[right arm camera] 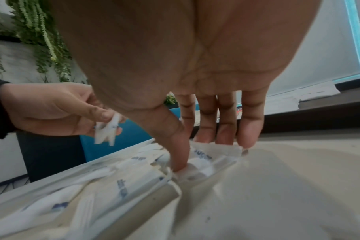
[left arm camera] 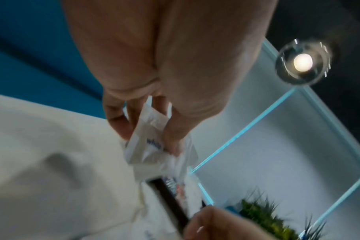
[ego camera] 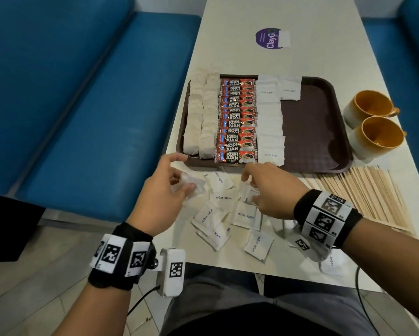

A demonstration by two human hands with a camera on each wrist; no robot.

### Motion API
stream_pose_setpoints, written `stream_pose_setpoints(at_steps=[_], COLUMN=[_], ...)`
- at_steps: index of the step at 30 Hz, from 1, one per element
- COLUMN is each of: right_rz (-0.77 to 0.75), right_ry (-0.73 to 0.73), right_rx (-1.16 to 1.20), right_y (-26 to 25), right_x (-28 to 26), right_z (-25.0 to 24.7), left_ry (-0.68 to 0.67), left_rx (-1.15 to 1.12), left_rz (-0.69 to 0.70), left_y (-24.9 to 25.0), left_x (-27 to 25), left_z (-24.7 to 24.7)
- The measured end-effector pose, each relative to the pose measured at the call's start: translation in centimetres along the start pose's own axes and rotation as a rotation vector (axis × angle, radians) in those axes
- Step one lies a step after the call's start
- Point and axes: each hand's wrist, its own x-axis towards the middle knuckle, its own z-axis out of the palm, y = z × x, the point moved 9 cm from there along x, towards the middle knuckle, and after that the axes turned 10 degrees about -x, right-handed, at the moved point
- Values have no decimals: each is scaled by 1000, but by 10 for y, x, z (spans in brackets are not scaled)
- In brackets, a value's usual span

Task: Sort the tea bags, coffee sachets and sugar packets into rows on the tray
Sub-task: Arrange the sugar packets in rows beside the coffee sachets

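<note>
Left hand (ego camera: 158, 192): grips sugar packet (ego camera: 191, 184), lower centre.
Right hand (ego camera: 272, 190): pinches loose packet (ego camera: 248, 193) on table (ego camera: 227, 52).
Tray (ego camera: 312, 132): rows filled, upper centre.

It looks like a café booth. Blue benches (ego camera: 82, 117) flank the table (ego camera: 276, 15); mugs (ego camera: 371, 105) and stirrers (ego camera: 363, 190) sit right of the right hand (ego camera: 274, 190).

From my remote station I read "KOPI JUAN" in white block letters on each of the red-and-black foil coffee sachets (ego camera: 237, 122) lined up on the brown plastic tray (ego camera: 310, 132). Small blue "white sugar" marks the white paper sugar packets (ego camera: 271, 155) beside them and the loose packets (ego camera: 224, 197) on the cream table (ego camera: 227, 57). A round purple sticker (ego camera: 266, 38) reads "ClayG", with the rest covered.
</note>
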Motion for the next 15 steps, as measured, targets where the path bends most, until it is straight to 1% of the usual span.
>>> stream_pose_setpoints(at_steps=[2, 4, 5, 7, 9, 12, 13, 15], right_rz=[56, 49, 43, 59, 77, 16, -16, -51], right_ry=[-26, -31, -20, 23, 65, 14, -19, -67], right_rx=[89, 65, 58, 128, 247, 370, 367, 277], right_y=[9, 14, 16, 22, 27, 16, 8, -5], right_x=[2, 4, 4, 0, -7, -17, -20, -24], right_z=[1, -1, -3, -13, -24, -28, -26, -15], left_ry=[-116, -250, -302, -367, -397, -354, -347, -342], left_rx=[16, 60, 106, 237, 355, 473, 512, 571], left_rz=[-15, -41, -48, -32, -25, -57, -61, -69], left_y=[1, -1, -3, -6, -10, -15, -14, -14], left_x=[-8, -19, -24, -29, -31, -33, -34, -34], left_z=[6, 20, 28, 41, 52, 60, 64, 70])
